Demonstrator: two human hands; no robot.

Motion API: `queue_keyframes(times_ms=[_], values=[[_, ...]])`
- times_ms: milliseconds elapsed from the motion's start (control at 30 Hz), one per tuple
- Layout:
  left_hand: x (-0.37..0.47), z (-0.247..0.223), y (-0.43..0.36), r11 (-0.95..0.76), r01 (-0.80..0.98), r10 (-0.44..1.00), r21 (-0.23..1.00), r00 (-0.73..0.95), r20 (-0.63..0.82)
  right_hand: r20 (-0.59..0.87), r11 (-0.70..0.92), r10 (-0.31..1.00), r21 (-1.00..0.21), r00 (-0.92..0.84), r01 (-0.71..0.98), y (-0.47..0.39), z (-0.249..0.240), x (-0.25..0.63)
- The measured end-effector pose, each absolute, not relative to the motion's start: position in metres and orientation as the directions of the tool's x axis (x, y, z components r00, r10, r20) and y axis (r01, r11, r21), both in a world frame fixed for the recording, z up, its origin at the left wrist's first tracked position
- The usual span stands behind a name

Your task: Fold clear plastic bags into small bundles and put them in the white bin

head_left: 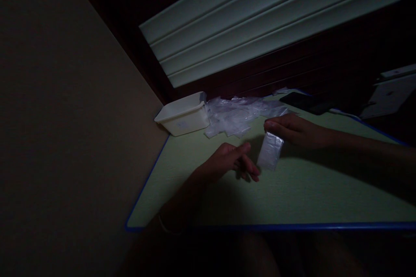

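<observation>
My right hand (pixel 289 130) pinches the top edge of a small clear plastic bag (pixel 271 151), which hangs down over the table. Left of the bag is my left hand (pixel 235 161), its fingers stretched out and slightly apart, with nothing in them. Its fingertips come close to the bag's lower left side; I see no clear contact. Behind both hands lies a loose heap of similar clear plastic bags (pixel 232 114). The dim light hides whether the held bag has anything inside.
A white plastic bin (pixel 185 123) stands at the back left beside the heap. A dark flat object (pixel 305 102) lies at the back right. The light green table (pixel 325 194) has a blue edge. Walls rise left and behind; a white object (pixel 390 95) stands far right.
</observation>
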State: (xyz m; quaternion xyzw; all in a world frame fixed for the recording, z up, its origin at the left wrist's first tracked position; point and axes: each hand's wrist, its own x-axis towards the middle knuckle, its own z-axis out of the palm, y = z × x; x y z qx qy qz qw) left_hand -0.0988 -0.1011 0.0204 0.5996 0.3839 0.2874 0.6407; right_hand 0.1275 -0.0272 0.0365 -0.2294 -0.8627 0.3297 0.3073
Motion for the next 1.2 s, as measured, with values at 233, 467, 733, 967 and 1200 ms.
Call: queue_keyframes(times_ms=[233,467,733,967,1200], values=[[-0.086,0.009,-0.095,0.010,0.068,0.922,0.998,0.386,-0.035,0.260,0.701,0.450,-0.696,-0.854,0.157,-0.038,0.033,0.124],[-0.074,0.008,-0.100,0.014,0.166,0.950,0.986,0.305,-0.064,0.234,0.654,0.462,-0.741,-0.855,0.151,-0.039,0.030,0.121],[-0.076,0.006,-0.094,-0.067,0.053,0.997,0.996,0.051,0.064,0.179,0.231,0.774,-0.973,-0.608,0.009,-0.033,0.017,0.110],[-0.074,0.006,-0.092,-0.116,0.021,0.990,0.993,-0.074,0.117,0.165,0.133,0.851,-0.986,-0.498,-0.100,-0.045,0.018,0.100],[-0.073,0.008,-0.094,-0.125,0.007,0.989,0.992,-0.080,0.125,0.178,0.153,0.874,-0.984,-0.453,-0.091,-0.045,0.018,0.098]])
